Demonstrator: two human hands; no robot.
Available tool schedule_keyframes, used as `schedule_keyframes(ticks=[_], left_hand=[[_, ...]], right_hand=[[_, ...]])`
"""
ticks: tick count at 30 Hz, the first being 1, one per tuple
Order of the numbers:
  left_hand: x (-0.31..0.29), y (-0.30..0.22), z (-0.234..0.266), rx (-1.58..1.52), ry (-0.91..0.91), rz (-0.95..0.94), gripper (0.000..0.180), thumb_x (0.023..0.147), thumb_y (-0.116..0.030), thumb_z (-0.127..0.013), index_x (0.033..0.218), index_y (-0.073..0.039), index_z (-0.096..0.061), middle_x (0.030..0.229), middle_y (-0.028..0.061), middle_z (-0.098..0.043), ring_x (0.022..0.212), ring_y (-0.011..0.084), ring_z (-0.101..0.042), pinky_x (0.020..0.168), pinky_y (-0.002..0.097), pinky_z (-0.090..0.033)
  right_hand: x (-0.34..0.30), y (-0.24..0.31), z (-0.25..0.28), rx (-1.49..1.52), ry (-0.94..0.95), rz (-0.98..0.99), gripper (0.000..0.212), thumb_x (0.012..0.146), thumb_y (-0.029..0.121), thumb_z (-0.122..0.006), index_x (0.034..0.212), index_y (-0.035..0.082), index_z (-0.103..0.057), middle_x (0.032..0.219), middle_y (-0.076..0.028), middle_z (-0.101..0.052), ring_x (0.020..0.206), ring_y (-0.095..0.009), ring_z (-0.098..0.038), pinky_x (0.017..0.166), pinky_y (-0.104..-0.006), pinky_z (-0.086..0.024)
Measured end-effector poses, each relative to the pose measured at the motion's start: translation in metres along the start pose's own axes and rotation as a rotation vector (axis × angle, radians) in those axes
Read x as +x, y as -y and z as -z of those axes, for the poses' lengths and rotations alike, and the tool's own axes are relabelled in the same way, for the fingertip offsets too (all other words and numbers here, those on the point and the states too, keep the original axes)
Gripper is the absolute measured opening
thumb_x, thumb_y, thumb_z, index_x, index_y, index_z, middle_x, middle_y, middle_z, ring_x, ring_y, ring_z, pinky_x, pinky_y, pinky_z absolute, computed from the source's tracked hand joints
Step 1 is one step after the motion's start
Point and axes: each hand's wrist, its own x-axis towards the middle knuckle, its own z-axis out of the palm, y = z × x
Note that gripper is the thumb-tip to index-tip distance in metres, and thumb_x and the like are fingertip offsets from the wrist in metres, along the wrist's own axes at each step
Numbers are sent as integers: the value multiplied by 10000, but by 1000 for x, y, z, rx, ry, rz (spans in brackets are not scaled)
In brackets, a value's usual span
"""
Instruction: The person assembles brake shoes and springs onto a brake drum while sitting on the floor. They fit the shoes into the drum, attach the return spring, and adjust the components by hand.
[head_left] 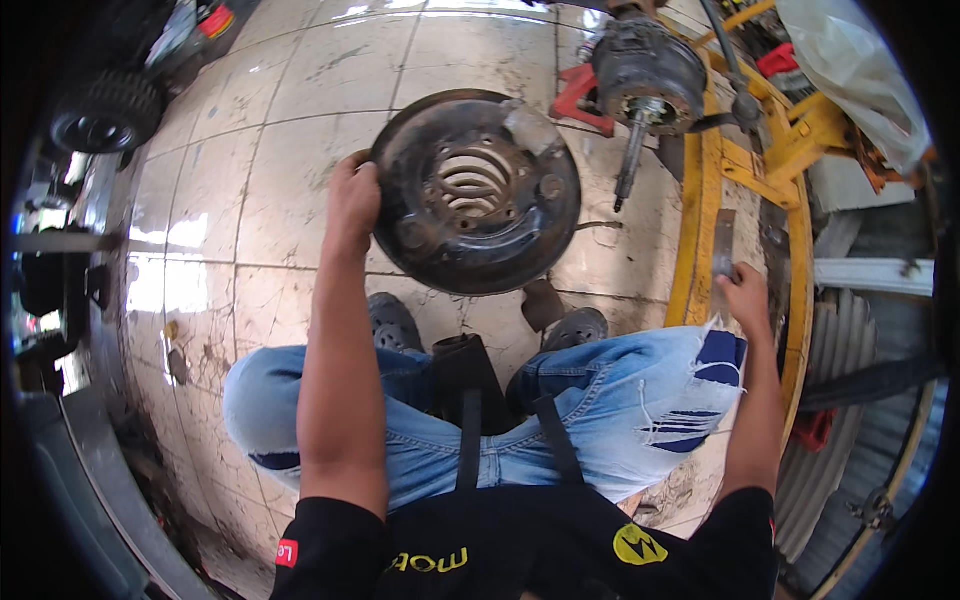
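Observation:
My left hand (356, 203) grips the left rim of a round black metal brake backing plate (415, 190), fingers mostly hidden behind the edge. The dirty plate is tilted up toward me, above the floor in front of my feet. Through its round central hole show the pale coils of a spring (468, 190). Out to the right, my right hand (746, 297) is closed beside a yellow metal frame (690, 250). A flat grey strip (723, 243) runs up from its fingers; its kind is unclear.
A greasy hub assembly (650, 75) with a protruding shaft (630, 165) stands at the upper right, near a red stand (580, 98). A small tyre (107, 112) is at the far left. A brown block (542, 304) lies by my grey clogs (578, 328) on the tiled floor (285, 215).

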Motion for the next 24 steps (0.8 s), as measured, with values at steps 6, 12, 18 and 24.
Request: schedule_keyframes(ticks=[6,12,18,24], left_hand=[[1,-38,17,274,91,41,465,935,-202,-483,1328,39,-547,1150,212,-665,1006,260,-634,881,351,-490],[-13,-88,37,653,468,105,551,995,-364,-511,1445,-56,-433,1251,199,-608,1049,260,-608,807,365,-526],[-14,-67,50,793,655,44,606,1024,-350,-498,1504,-31,-309,1362,263,-539,1178,310,-581,921,391,-500],[-21,-59,38,688,582,-19,696,1007,-297,-540,1519,18,-189,1341,311,-541,1261,370,-546,1080,398,-397]], right_hand=[[-60,127,83,-18,-43,600,189,797,78,-705,967,25,-640,935,-151,-635,854,-346,-645,730,-415,-493],[-88,247,51,-338,56,1172,159,728,53,-668,853,104,-586,841,-90,-540,795,-309,-631,684,-432,-499],[-98,295,-13,-298,172,1418,159,702,78,-691,836,97,-608,855,-68,-552,785,-271,-637,686,-407,-502],[-95,292,-33,-223,190,1342,135,711,58,-672,821,93,-602,848,-71,-552,771,-266,-636,680,-390,-505]])
